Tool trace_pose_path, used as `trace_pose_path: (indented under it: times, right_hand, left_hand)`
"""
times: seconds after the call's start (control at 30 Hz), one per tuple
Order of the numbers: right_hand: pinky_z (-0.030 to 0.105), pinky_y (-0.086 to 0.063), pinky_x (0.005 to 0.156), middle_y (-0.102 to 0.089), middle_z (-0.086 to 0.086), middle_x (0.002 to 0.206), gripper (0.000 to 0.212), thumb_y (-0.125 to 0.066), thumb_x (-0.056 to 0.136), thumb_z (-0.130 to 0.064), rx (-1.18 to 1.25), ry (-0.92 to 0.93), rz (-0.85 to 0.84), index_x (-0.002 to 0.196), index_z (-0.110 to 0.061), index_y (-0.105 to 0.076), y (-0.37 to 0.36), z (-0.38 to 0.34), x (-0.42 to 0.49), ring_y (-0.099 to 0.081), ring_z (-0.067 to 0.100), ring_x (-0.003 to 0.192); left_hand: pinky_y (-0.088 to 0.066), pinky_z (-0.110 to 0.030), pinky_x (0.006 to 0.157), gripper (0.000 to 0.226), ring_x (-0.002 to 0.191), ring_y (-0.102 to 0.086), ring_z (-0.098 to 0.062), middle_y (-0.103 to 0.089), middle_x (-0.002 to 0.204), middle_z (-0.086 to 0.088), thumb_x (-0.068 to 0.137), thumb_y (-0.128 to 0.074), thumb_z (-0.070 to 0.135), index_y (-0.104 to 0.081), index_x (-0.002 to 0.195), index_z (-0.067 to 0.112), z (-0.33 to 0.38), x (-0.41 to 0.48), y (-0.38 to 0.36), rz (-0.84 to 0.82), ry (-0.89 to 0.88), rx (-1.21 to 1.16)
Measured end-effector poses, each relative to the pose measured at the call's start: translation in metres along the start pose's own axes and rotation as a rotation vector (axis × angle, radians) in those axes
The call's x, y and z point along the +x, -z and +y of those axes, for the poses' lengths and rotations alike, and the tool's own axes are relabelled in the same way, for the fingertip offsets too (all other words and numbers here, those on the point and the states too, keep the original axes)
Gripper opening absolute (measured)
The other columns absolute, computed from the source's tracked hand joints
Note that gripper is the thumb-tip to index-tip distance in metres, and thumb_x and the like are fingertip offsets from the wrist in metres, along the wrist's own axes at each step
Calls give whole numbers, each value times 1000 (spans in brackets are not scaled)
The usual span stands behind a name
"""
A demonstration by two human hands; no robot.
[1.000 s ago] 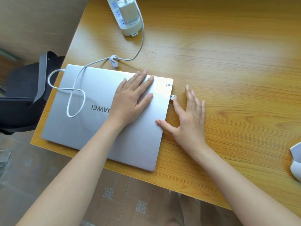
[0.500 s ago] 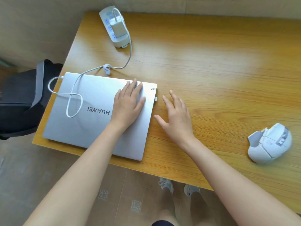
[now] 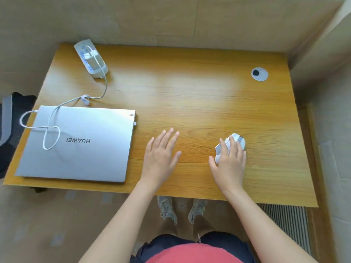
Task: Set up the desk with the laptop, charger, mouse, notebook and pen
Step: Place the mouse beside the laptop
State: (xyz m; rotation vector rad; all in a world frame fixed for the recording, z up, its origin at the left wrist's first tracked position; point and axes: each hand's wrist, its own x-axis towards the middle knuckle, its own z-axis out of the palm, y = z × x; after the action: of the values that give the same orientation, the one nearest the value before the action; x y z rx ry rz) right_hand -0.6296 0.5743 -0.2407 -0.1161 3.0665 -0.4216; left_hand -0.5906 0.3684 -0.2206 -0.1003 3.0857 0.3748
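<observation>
Right fingers (image 3: 232, 144) lie close together over the top of the angular white mouse (image 3: 239, 139), only lightly bent. Thumb is out to the left; I can't tell if it touches the mouse's side. My right hand (image 3: 230, 164) covers most of the mouse, so only its far end and left flank show. No readable marking on it.

Left fingers (image 3: 167, 136) are straight and spread, with the left hand (image 3: 161, 153) palm-down on the bare wooden desk (image 3: 190, 99), between mouse and laptop and touching neither.

The mouse sits right of centre, near the front edge.

The flat silver laptop (image 3: 91, 158) is closed at the near-left corner of the desk. The lid logo reads "HUAWEI", upside down from my view. A small tab (image 3: 135, 123) sticks out of the lid's right edge; I can't tell what it is.

The white cable (image 3: 49, 138) enters the laptop's far-left side and loops once across the lid. It passes a white cable tie (image 3: 84, 98) just beyond the lid, then runs to the white charger brick (image 3: 94, 58). That brick sits plugged into the white power strip (image 3: 83, 46) at the far-left corner. The strip has blue marks, too blurred to read.

A round grey cable grommet (image 3: 259, 74) sits far right in the desk.

A black chair (image 3: 11, 118) stands left of the desk, and grey shoes (image 3: 167, 209) show below the front edge.
</observation>
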Motion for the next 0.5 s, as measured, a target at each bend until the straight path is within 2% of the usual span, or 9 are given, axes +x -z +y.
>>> trace_pose_path:
  times: [0.17,0.23,0.3,0.4,0.5]
  right_hand:
    - [60,-23,108,-28,16,152,61,-59,86,-35,18,-127,-70,139,-13,-41,-2,18,7,-22,36,140]
    - [58,-31,106,-29,16,151,61,-60,86,-33,59,-144,-91,139,-11,-40,-2,19,16,-25,37,138]
    - [55,-37,103,-31,18,150,61,-62,85,-27,79,-97,-113,138,-7,-40,-2,19,20,-26,40,137]
    - [54,-38,104,-34,19,148,58,-64,83,-21,92,70,-152,135,-7,-46,-4,19,17,-27,39,138]
    - [53,-37,104,-27,14,153,62,-66,82,-27,98,104,-194,138,-15,-44,-6,20,11,-27,36,139]
  left_hand:
    - [-23,-42,113,56,143,-25,-17,-30,155,0,97,-46,40,-31,148,23,21,-1,3,-34,25,0]
    - [-22,-41,114,56,143,-24,-17,-30,155,1,97,-45,40,-30,149,23,24,0,5,-33,32,16]
    - [-21,-40,114,56,144,-23,-16,-28,155,1,97,-44,41,-30,149,23,25,0,6,-38,49,25]
    - [-22,-41,114,57,143,-24,-16,-29,155,1,97,-45,41,-30,149,24,25,1,4,-42,81,41]
    - [-22,-41,113,56,143,-25,-17,-31,154,0,96,-47,41,-33,148,23,26,-1,4,-40,114,37]
